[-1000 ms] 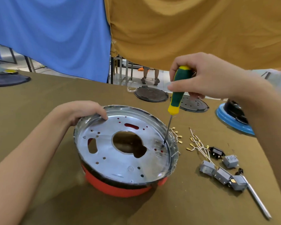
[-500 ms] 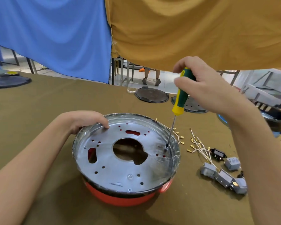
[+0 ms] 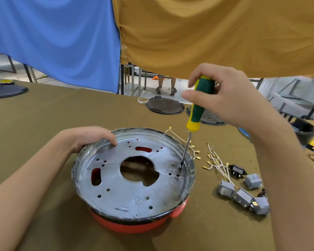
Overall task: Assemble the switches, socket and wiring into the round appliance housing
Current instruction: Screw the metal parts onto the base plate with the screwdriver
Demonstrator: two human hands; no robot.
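Observation:
The round appliance housing sits on the table, a silver metal plate with a large centre hole over a red body. My left hand grips its far left rim. My right hand holds the green and yellow screwdriver nearly upright, its tip down on the plate near the right rim. To the right lie white wires with brass terminals, a black socket and several grey switches.
Two dark round lids lie at the table's far edge, another dark disc at far left. A dark pot on a blue base stands at right. Blue and tan cloths hang behind. A person's legs show beyond the table.
My right hand has shifted on the screwdriver handle, fingers now spread more around it. The tip stays on the same spot of the plate. My left hand still grips the rim.

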